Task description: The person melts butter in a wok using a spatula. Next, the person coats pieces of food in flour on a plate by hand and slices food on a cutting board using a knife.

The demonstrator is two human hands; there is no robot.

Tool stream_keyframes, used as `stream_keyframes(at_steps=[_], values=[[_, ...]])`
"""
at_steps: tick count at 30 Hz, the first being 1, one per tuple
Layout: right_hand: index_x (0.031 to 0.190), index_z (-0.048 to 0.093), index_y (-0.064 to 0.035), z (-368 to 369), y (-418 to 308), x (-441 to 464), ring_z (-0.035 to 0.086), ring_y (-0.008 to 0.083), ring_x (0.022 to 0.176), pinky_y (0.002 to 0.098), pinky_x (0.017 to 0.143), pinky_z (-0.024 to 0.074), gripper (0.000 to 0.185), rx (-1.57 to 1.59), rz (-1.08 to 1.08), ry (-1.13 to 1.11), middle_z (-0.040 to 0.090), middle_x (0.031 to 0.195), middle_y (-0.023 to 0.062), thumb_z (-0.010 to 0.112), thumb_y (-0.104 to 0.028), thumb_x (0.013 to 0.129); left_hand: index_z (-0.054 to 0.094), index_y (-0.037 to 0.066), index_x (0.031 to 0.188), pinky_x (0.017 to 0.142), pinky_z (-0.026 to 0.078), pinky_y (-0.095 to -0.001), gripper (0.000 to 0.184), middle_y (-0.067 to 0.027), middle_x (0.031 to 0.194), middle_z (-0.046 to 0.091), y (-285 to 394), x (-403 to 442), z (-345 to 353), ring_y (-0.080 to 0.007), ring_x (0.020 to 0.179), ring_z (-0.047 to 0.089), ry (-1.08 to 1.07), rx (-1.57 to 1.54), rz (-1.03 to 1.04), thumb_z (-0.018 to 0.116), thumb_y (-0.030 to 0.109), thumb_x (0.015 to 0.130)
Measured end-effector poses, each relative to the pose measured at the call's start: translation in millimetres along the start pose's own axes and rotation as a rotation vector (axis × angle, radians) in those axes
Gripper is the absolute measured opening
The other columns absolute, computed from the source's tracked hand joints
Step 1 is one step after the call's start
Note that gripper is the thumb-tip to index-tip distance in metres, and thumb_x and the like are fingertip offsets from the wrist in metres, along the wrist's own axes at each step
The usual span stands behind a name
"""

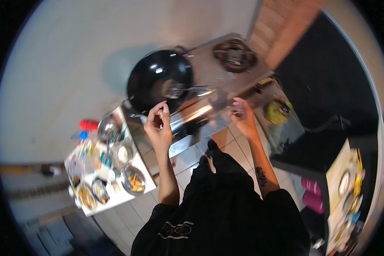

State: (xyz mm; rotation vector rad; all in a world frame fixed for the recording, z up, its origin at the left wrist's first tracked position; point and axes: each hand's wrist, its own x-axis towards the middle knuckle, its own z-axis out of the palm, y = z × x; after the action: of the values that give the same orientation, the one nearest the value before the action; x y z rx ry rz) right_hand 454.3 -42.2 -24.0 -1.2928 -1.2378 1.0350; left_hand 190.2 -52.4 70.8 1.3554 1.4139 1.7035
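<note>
My left hand point(158, 126) is raised in front of the black wok point(143, 79), its thumb and index finger curled together at the tips. Anything pinched between them is too small to make out. Inside the wok rests a metal utensil point(173, 89), its handle reaching right over the rim; blur hides its exact kind. My right hand point(243, 116) hovers by the front right of the steel gas stove point(205, 68), apart from the utensil's handle. Its fingers look bent, but motion smears them.
A bare burner point(235, 55) sits right of the wok. On the left, a white table point(111, 205) holds several bowls, a red-capped bottle point(88, 124) and a bowl of yellowish food pieces point(134, 181). A yellow item point(278, 111) lies right of the stove; another cluttered table point(335, 179) stands lower right.
</note>
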Motion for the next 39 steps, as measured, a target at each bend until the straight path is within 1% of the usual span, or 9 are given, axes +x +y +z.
stream_keyframes(at_steps=[5,8,16,23,25,26,30,34,39], values=[[0.117,0.052,-0.0002,-113.9,-4.8,-81.5,0.055,0.0105,0.084,0.0253,0.074,0.0469,0.035,-0.028,0.117,0.359,0.055,0.102,0.0055,0.062,0.003,0.084,0.067,0.005,0.102,0.051,0.024,-0.0164,0.015,0.0086,0.074,0.049,36.7,-35.6,104.5,0.0013,0.062,0.036,-0.520,-0.137,-0.047,0.064,0.013,0.090],[0.105,0.059,0.0002,-175.1,-6.8,-148.0,0.058,0.0102,0.081,0.0236,0.073,0.0458,0.018,-0.018,0.096,0.650,0.061,0.087,0.0035,0.058,0.001,0.087,0.066,0.004,0.105,0.053,0.028,-0.0170,0.018,0.0076,0.076,0.052,40.6,-77.8,161.7,-0.0001,0.063,0.039,-0.851,-0.202,-0.065,0.063,0.014,0.091],[0.104,0.059,0.0021,-311.1,-14.1,-307.6,0.057,0.0104,0.074,0.0247,0.065,0.0484,0.016,0.167,0.107,1.206,0.062,0.088,0.0062,0.051,0.002,0.090,0.060,0.002,0.113,0.063,0.039,-0.0190,0.023,0.0039,0.078,0.054,70.1,-219.4,271.2,-0.0029,0.072,0.046,-1.590,-0.335,-0.027,0.060,0.013,0.093],[0.107,0.056,0.0100,-509.6,33.5,-417.4,0.058,0.0143,0.071,0.0259,0.065,0.0504,0.023,0.270,0.056,1.558,0.062,0.087,0.0127,0.049,-0.008,0.095,0.060,0.003,0.115,0.069,0.042,-0.0220,0.025,0.0012,0.084,0.058,61.4,-364.0,397.5,-0.0053,0.077,0.051,-1.730,-0.341,-0.207,0.059,0.014,0.093],[0.108,0.055,0.0109,-570.9,54.0,-433.4,0.059,0.0158,0.072,0.0270,0.069,0.0513,0.027,0.231,0.204,1.688,0.062,0.086,0.0142,0.049,-0.012,0.095,0.061,0.006,0.115,0.069,0.045,-0.0236,0.024,0.0001,0.088,0.060,68.7,-406.1,427.8,-0.0068,0.079,0.054,-1.744,-0.271,-0.245,0.058,0.017,0.094],[0.097,0.058,0.0111,-596.3,65.8,-436.0,0.058,0.0160,0.066,0.0281,0.060,0.0499,0.026,0.261,0.152,1.799,0.062,0.078,0.0144,0.049,-0.013,0.095,0.061,0.006,0.115,0.068,0.045,-0.0233,0.024,-0.0002,0.088,0.060,70.0,-424.1,440.4,-0.0071,0.079,0.054,-1.787,-0.272,-0.278,0.058,0.017,0.094],[0.092,0.057,0.0113,-682.7,118.2,-477.2,0.063,0.0193,0.064,0.0283,0.064,0.0550,0.026,0.264,0.235,1.527,0.064,0.078,0.0128,0.050,-0.014,0.096,0.060,0.006,0.116,0.064,0.046,-0.0231,0.025,-0.0014,0.088,0.060,93.2,-480.4,469.4,-0.0083,0.078,0.056,-1.883,-0.247,-0.316,0.058,0.018,0.094],[0.090,0.056,0.0133,-721.5,131.5,-469.6,0.064,0.0207,0.066,0.0295,0.059,0.0573,0.020,0.251,0.359,1.730,0.063,0.082,0.0169,0.053,-0.006,0.093,0.060,0.006,0.117,0.064,0.047,-0.0233,0.025,-0.0023,0.088,0.061,102.3,-510.4,484.2,-0.0093,0.077,0.059,-1.955,-0.224,-0.323,0.058,0.017,0.094],[0.090,0.053,0.0084,-728.0,124.5,-456.9,0.064,0.0208,0.070,0.0316,0.059,0.0581,0.013,0.301,0.276,1.818,0.061,0.084,0.0162,0.056,-0.004,0.091,0.060,0.008,0.118,0.065,0.047,-0.0230,0.025,-0.0018,0.089,0.061,95.1,-520.5,498.4,-0.0081,0.079,0.059,-1.974,-0.204,-0.389,0.058,0.017,0.094]])
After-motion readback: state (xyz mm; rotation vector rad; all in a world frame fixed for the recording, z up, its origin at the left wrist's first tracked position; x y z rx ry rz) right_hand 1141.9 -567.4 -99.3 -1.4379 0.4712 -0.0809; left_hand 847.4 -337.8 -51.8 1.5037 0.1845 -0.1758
